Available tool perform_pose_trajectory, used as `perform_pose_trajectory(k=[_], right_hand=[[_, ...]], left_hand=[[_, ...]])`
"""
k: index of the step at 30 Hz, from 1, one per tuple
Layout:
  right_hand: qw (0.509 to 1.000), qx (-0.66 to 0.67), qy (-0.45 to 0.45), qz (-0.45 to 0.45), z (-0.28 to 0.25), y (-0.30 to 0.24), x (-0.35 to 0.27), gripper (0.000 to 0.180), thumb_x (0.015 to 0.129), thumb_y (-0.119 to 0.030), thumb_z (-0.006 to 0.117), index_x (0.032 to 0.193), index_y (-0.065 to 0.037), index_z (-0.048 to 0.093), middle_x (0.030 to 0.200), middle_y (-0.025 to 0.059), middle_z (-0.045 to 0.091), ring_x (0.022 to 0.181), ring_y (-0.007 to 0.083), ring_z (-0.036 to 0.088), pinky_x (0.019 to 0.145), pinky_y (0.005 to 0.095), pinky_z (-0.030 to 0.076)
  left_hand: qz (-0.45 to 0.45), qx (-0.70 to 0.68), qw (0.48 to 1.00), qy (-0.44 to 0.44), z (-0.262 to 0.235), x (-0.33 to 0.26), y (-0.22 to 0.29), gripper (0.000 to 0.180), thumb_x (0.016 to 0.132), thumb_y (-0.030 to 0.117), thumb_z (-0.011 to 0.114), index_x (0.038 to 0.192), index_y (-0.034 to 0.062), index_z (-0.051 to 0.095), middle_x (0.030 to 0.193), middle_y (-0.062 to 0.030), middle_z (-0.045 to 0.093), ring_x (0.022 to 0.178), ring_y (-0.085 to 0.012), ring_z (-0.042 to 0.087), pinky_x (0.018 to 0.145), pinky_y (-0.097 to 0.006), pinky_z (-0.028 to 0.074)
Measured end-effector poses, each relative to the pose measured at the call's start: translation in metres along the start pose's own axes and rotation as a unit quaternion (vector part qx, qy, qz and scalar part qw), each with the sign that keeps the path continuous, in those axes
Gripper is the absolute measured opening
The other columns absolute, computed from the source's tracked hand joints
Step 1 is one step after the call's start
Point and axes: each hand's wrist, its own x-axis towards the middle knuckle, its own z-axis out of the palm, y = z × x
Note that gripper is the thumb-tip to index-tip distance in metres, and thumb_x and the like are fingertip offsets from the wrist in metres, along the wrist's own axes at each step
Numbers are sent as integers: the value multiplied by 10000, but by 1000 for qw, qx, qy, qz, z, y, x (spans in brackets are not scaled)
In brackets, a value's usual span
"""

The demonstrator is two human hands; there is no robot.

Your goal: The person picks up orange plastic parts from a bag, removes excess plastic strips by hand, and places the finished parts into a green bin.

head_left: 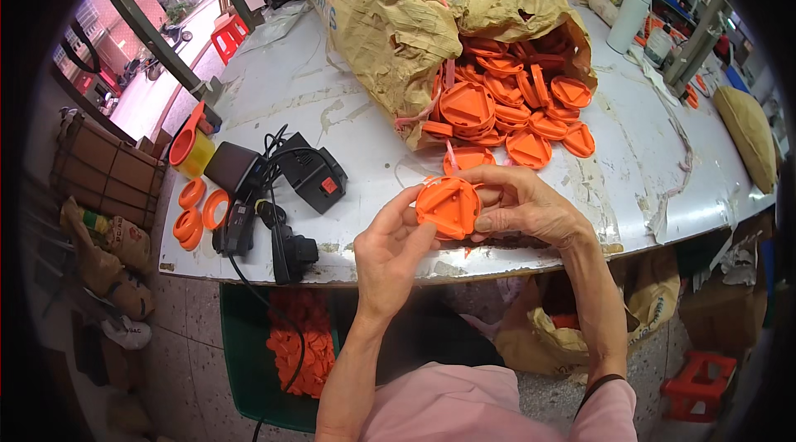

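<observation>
Between both hands, just above the table's front edge, I hold a round orange plastic lid [448, 208] with a raised triangular shape on its face. My left hand [393, 248] grips its left side, thumb on the lower rim. At the right side my right hand [524, 208] pinches it with the thumb on the edge and fingers behind. Just beyond my hands, a heap of similar orange lids [507, 102] spills from the mouth of a large yellow-brown sack [390, 27]. One lid [469, 158] from the heap lies close behind my right fingers.
On the left of the white table [274, 102] lie a black charger [310, 173] with cables, a yellow and orange container [192, 143] and several orange rings [191, 193]. Below stands a green bin [249, 376] of orange pieces. Another open sack [539, 334] sits under the table. A red stool [701, 384] stands right.
</observation>
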Motion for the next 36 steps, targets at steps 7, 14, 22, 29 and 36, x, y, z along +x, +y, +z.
perform_pose_trajectory(k=[7,14,22,29,36], right_hand=[[1000,9,0,-8,-1,1,0,535,828,-39,648,1320,1,441,966,88,654,792,121,612,715,240,511],[1000,14,2,-17,-3,1,-1,598,801,-122,713,1318,13,443,991,112,666,837,149,646,743,268,552],[1000,9,5,-17,-3,1,-1,547,822,-117,694,1305,2,466,1014,114,664,865,152,644,759,275,546],[1000,-7,10,-18,-5,4,-1,508,836,-105,675,1293,1,481,1051,110,661,888,152,645,762,273,544],[999,-22,19,-21,-4,5,-2,480,847,-112,665,1281,0,494,1062,104,659,907,147,645,750,270,549]], left_hand=[[1,-17,1000,9,0,0,1,411,875,-18,549,1273,-81,470,966,-128,632,798,-153,635,714,-259,538],[-3,-17,1000,3,-1,1,2,414,875,-24,533,1279,-83,464,949,-136,633,776,-158,636,708,-266,540],[6,-15,1000,4,0,0,0,408,872,-27,538,1271,-78,475,953,-134,633,802,-160,642,713,-263,546],[14,-11,1000,7,2,-1,0,431,851,-48,572,1269,-77,473,988,-146,633,855,-168,648,734,-270,551],[21,-5,1000,-2,1,-2,-1,465,825,-67,598,1271,-82,467,1009,-150,635,883,-173,649,787,-267,534]])
